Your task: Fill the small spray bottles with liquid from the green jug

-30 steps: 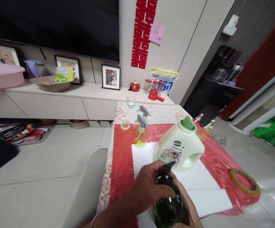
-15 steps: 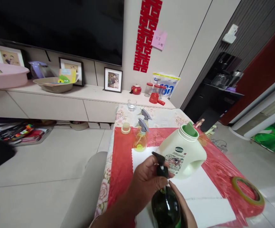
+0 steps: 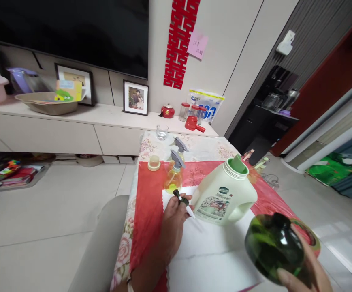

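My left hand [image 3: 173, 221] is closed on a black pump head [image 3: 184, 202] whose white tube points right, held low over the white cloth [image 3: 212, 255]. Off to the lower right, my right hand [image 3: 303, 275] is wrapped round a dark green round bottle [image 3: 273, 246] with its neck bare, tipped towards me. A cream detergent jug [image 3: 224, 194] with an open green spout stands between the two hands, just right of the pump head.
Two yellow spray bottles [image 3: 173, 174] with grey triggers, a small cap [image 3: 154, 163] and a glass [image 3: 162, 132] stand further back on the red-covered table [image 3: 147, 211]. A tape roll [image 3: 311, 235] lies at the right. A low cabinet [image 3: 72, 129] with photo frames runs along the wall.
The pump head has come off the green bottle. My left hand carried it up and left, while my right hand swung the bottle out to the right.
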A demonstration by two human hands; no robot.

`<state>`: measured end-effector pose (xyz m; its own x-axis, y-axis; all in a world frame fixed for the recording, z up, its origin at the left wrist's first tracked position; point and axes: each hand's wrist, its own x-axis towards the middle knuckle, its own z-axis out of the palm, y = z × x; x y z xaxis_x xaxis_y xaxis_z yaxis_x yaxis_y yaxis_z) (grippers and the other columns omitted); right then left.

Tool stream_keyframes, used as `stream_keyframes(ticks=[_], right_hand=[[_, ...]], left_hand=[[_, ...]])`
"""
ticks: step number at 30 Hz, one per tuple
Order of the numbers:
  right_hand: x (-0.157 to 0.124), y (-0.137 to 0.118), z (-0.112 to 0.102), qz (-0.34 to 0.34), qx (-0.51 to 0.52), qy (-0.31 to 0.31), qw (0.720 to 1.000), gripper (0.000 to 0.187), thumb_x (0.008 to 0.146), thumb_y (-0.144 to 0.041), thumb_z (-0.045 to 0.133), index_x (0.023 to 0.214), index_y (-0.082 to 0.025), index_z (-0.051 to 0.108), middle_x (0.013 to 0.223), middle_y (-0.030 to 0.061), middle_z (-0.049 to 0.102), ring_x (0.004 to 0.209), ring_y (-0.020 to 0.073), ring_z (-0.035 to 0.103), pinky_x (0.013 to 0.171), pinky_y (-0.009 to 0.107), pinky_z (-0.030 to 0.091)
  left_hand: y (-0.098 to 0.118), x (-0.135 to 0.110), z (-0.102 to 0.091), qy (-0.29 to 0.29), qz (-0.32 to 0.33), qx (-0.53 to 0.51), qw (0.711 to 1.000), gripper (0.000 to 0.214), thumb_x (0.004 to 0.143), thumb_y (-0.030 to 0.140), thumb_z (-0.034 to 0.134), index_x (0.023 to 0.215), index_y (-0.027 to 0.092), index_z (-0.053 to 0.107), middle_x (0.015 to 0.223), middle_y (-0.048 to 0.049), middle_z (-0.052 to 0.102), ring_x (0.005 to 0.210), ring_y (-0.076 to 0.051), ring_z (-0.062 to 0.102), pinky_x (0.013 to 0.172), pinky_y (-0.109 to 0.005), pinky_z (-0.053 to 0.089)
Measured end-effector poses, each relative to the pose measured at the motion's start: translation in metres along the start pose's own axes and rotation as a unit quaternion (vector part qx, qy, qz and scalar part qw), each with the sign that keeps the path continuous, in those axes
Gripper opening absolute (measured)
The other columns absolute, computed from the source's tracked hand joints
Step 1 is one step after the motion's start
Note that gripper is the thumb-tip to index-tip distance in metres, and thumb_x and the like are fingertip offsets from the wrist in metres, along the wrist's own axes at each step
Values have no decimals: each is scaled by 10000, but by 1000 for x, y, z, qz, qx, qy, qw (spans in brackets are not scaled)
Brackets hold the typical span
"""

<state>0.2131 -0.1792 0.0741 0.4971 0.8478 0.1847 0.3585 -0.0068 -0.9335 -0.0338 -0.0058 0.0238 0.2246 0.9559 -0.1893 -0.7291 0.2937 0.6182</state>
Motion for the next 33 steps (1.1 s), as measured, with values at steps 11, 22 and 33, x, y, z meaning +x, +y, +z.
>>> stream_keyframes(ticks=[11,22,33], right_hand=[[104,-105,-6,-264,-344,53,900,953,711,-709,744,1527,-315,448,1436,89,539,1238,383,574,989,557,537],[134,-158,3,-409,-503,-63,758,715,924,-466,597,1561,-241,362,1364,141,504,1184,303,533,957,478,498],[145,-188,5,-462,-610,-79,639,614,916,-400,501,1496,-201,466,1319,162,535,1101,322,518,856,478,518]], left_hand=[[-8,1,-14,4,-38,44,998,463,692,421,888,1035,182,689,1112,-87,719,861,-201,685,820,-343,518],[-6,3,-18,-4,-55,29,998,423,704,402,884,1025,194,704,1114,-78,729,853,-187,681,843,-344,515],[-4,4,-16,-4,-60,40,997,472,661,438,901,1000,183,693,1107,-82,696,907,-200,649,855,-354,522]])
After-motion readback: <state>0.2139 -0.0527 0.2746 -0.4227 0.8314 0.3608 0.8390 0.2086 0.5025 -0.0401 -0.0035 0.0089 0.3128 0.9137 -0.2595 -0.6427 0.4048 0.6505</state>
